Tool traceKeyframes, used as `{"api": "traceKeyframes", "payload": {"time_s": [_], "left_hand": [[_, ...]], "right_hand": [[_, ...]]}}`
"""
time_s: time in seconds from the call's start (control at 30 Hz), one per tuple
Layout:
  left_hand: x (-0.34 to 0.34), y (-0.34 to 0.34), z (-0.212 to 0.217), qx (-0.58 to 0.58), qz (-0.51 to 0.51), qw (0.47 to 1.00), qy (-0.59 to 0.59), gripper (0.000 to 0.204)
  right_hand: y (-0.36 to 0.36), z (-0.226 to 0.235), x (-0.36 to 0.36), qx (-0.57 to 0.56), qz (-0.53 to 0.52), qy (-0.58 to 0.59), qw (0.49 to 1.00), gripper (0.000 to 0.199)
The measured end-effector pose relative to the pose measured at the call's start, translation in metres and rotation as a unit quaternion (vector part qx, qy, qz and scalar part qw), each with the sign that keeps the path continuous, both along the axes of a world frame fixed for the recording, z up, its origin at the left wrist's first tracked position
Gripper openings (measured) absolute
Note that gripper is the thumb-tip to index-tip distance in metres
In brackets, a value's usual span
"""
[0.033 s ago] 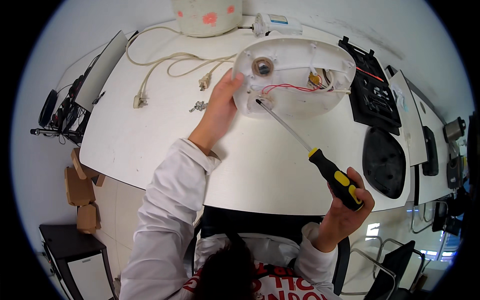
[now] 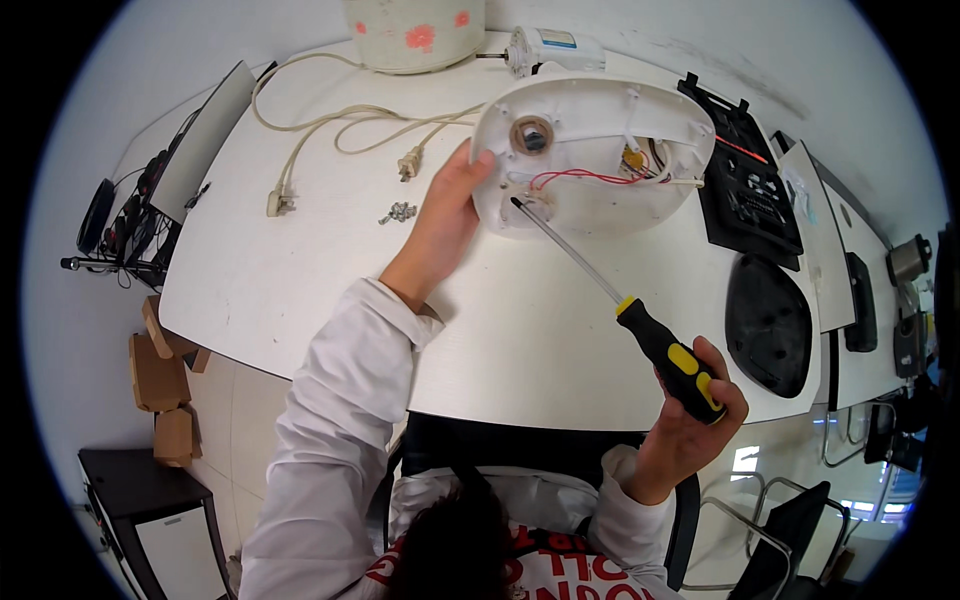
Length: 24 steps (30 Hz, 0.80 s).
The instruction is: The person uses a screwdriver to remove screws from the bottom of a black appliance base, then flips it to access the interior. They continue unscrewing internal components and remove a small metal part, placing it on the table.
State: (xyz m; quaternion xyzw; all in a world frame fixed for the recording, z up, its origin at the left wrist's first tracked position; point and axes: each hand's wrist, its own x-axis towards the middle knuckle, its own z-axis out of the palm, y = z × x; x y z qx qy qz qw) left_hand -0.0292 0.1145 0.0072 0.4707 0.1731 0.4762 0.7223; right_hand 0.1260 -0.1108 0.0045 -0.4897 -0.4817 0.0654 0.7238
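My left hand (image 2: 450, 212) grips the left end of a white plastic appliance housing (image 2: 590, 205), thumb on its rim, fingers hidden behind. The housing is tilted, its hollow inside facing me. Red wires (image 2: 585, 177), a round brown-rimmed hole and a yellowish component (image 2: 634, 160) show inside it. My right hand (image 2: 695, 430) is wrapped round the black and yellow handle of a long screwdriver (image 2: 668, 355). The screwdriver's tip lies over the lower left of the housing, near the wire ends; I cannot tell if it touches.
Small screws (image 2: 400, 212) lie in a pile left of my left wrist. Beige power cords (image 2: 350, 118) run across the back left. A white pot (image 2: 415, 40) and a motor (image 2: 553, 50) stand behind. A black toolbox (image 2: 750, 200) and a black cover (image 2: 768, 325) lie right.
The white housing has shifted very slightly to the right, with my left hand. The screwdriver and my right hand have hardly moved.
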Motion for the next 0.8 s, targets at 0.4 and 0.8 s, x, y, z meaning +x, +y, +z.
{"api": "traceKeyframes", "payload": {"time_s": [0.4, 0.8], "left_hand": [[0.001, -0.005, -0.002, 0.013, -0.036, 0.999, 0.019, 0.049], [0.001, -0.006, 0.001, 0.02, -0.04, 0.999, 0.012, 0.05]], "right_hand": [[0.005, 0.0, -0.012, 0.011, 0.001, -0.055, 0.998, 0.029], [-0.001, -0.004, -0.016, 0.011, -0.005, -0.13, 0.991, 0.032]]}}
